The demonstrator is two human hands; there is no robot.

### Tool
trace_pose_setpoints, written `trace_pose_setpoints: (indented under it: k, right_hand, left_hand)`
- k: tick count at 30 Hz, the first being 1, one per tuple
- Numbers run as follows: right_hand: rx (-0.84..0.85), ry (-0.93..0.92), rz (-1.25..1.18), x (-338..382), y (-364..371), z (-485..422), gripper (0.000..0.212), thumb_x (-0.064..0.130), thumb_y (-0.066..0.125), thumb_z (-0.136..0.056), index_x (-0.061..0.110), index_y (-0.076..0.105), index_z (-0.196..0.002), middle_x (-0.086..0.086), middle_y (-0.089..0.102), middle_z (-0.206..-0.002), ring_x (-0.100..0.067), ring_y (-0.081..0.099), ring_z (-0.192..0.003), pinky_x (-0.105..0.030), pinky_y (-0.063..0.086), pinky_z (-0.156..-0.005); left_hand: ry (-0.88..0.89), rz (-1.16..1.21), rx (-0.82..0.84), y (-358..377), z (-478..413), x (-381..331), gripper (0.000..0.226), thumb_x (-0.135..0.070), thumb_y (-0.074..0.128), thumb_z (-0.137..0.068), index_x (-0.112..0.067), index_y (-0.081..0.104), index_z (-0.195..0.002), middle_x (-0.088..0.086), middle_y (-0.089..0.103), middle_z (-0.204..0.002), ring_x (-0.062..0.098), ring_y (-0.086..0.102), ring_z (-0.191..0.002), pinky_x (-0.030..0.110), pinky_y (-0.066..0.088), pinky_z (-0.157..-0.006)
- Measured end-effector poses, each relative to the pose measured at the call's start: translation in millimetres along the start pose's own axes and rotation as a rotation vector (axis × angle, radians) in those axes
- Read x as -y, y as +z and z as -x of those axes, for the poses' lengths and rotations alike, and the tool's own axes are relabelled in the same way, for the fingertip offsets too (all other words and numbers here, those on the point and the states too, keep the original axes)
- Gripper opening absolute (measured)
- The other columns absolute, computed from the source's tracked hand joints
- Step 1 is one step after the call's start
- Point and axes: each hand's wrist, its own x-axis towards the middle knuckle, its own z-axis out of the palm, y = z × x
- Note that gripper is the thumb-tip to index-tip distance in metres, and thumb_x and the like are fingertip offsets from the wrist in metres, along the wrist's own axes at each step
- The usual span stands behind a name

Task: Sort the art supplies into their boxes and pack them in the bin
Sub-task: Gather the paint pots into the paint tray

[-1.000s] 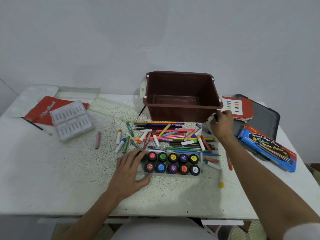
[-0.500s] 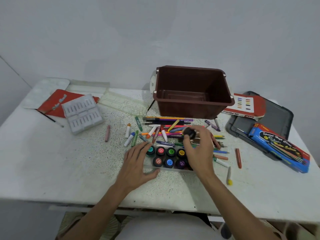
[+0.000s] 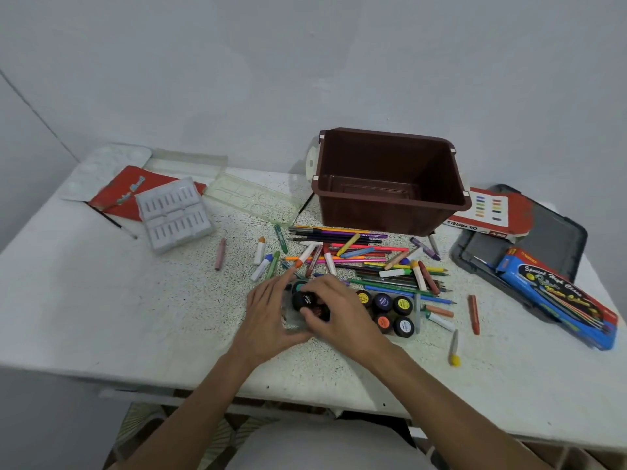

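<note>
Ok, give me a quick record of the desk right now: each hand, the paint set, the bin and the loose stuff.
left hand: rests against the paint set's left end, fingers fairly straight
right hand: grips a black paint pot over the set's left end
paint set: on the table, pots in two rows
bin: brown, upright, nothing visible inside
pencils and crayons: loose pile between bin and paint set
blue pencil box: far right

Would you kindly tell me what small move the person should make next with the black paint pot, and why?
Probably seat the paint pot that the right hand pinches into the left end of the paint tray, then release. The left hand braces that end, and the other pots already stand in the tray.
</note>
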Motion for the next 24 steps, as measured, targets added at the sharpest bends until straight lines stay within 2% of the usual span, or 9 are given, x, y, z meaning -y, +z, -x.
trace_pose_setpoints:
  k: [3,5,10,15,19,24]
  right_hand:
    - [0.020,-0.027,0.040,1,4,0,0.033,0.018,0.064,-0.091,0.010,0.059,-0.123,-0.003,0.054,-0.114,-0.015,0.055,-0.102,-0.029,0.048,-0.087]
    - [0.024,-0.045,0.073,2,5,-1,0.030,0.018,0.063,-0.091,0.010,0.059,-0.120,-0.003,0.054,-0.112,-0.017,0.055,-0.101,-0.029,0.047,-0.086]
    - [0.068,-0.117,0.167,3,7,-4,0.017,0.015,0.060,-0.090,0.008,0.060,-0.106,-0.005,0.056,-0.106,-0.021,0.052,-0.095,-0.032,0.045,-0.079]
    - [0.101,-0.139,0.236,-1,11,-2,0.015,0.015,0.056,-0.092,0.007,0.059,-0.105,-0.006,0.054,-0.107,-0.020,0.048,-0.096,-0.031,0.041,-0.080]
    - [0.110,-0.147,0.248,-3,6,-6,0.015,0.016,0.059,-0.091,0.007,0.061,-0.102,-0.007,0.055,-0.101,-0.021,0.048,-0.092,-0.032,0.042,-0.077]
    - [0.133,-0.189,0.342,-9,11,-2,0.016,0.020,0.056,-0.093,0.009,0.065,-0.100,-0.005,0.058,-0.100,-0.021,0.046,-0.093,-0.037,0.042,-0.082]
  left_hand:
    - [-0.009,0.025,-0.003,0,-1,0,0.110,-0.071,0.065,-0.069,-0.044,-0.001,-0.153,-0.012,0.041,-0.145,0.007,0.032,-0.136,0.034,0.020,-0.113]
    - [-0.015,0.029,-0.006,0,-1,2,0.112,-0.071,0.066,-0.069,-0.044,-0.003,-0.153,-0.013,0.042,-0.144,0.007,0.033,-0.136,0.035,0.020,-0.113]
    - [0.017,0.027,0.002,1,-3,3,0.114,-0.069,0.071,-0.069,-0.039,0.002,-0.155,-0.017,0.041,-0.144,0.005,0.034,-0.137,0.032,0.018,-0.113]
    - [0.023,0.029,0.003,1,-3,3,0.113,-0.068,0.072,-0.070,-0.035,0.006,-0.156,-0.014,0.042,-0.145,0.005,0.034,-0.137,0.026,0.014,-0.113]
    - [0.027,0.013,0.006,1,-3,3,0.110,-0.063,0.073,-0.071,-0.030,0.011,-0.156,-0.009,0.042,-0.146,0.010,0.035,-0.137,0.031,0.018,-0.115]
    - [0.031,-0.002,0.003,1,-3,3,0.110,-0.066,0.071,-0.070,-0.029,0.013,-0.156,-0.008,0.045,-0.143,0.010,0.037,-0.135,0.031,0.018,-0.114]
